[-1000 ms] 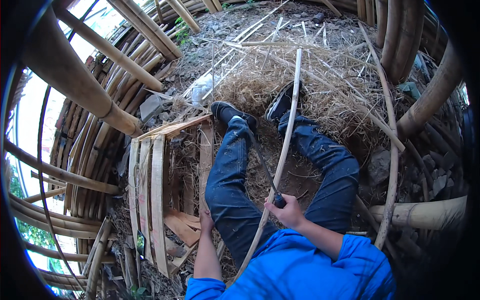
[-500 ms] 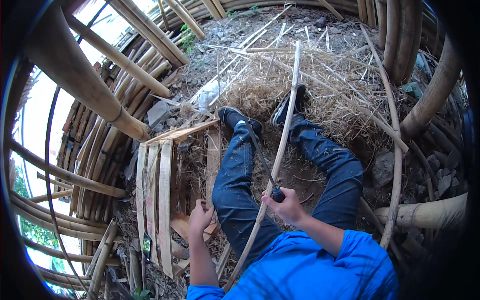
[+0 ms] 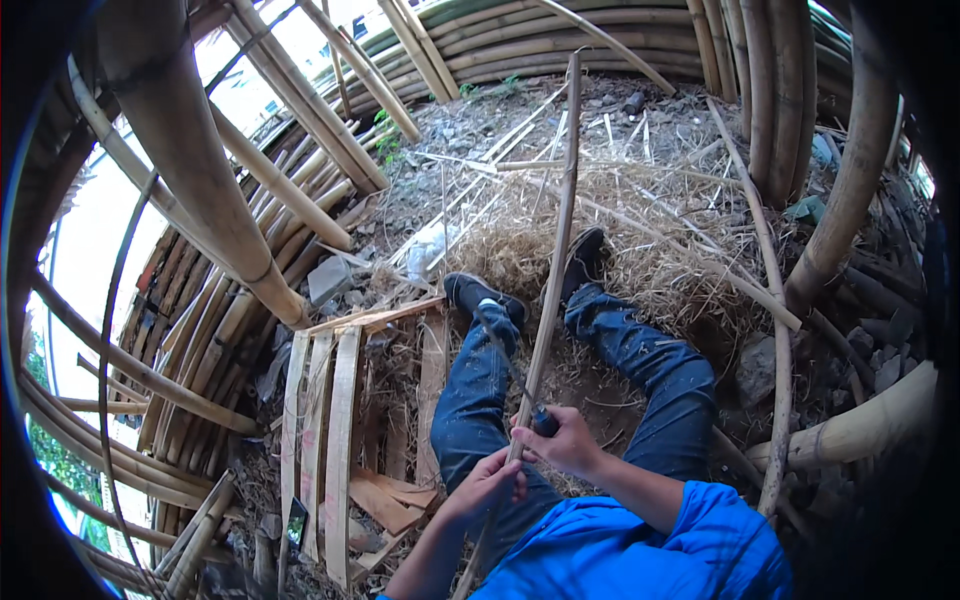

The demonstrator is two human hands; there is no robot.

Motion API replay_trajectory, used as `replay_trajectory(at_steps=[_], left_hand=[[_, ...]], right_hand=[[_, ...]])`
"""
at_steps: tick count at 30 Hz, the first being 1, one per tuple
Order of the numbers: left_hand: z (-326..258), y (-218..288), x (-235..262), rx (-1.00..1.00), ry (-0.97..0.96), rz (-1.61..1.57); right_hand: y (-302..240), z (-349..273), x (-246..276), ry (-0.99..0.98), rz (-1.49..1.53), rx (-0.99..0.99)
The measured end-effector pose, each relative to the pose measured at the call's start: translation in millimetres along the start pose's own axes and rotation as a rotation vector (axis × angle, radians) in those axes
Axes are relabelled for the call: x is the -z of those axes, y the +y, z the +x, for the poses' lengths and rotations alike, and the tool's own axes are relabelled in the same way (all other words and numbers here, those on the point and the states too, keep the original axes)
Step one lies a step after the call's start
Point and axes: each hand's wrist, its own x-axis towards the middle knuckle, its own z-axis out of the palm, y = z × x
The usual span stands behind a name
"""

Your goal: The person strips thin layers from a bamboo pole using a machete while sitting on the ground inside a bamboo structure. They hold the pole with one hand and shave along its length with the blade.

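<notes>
The left hand has its fingers curled around the long, slim, tan wooden pole, which slants across the person's lap from about 1 o'clock down toward 7. Just above it, the right hand is clamped on a tool with a black cylindrical handle and a long, thin dark shaft, its thumb side close against the pole; whether it pinches the pole too, I cannot tell.

The main hazard is the hands' closeness: should the tool slip along the wood, the bare left fingers, at 7 o'clock from the handle, could be caught. The shaft points to 11 o'clock over the left leg in dark blue denim, toward the black left shoe, so a sudden lurch could drive it into the shin.

The pole's far end stands out at 12 o'clock, beyond both hands, apparently unsupported; a push there could twist it within the left grip. Its near end runs down by the blue sleeve and could snag cloth. At 9 o'clock, the pale slatted wooden crate could block a wide swing of the left elbow.
</notes>
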Motion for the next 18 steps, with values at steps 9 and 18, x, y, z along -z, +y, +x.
replay_trajectory(at_steps=[9,18], left_hand=[[7,-19,-4,-0.019,0.019,-0.092],[-9,-11,18,0.026,-0.122,-0.046]], right_hand=[[14,-10,6,-0.088,-0.162,0.003],[17,0,11,-0.095,-0.078,-0.092]])
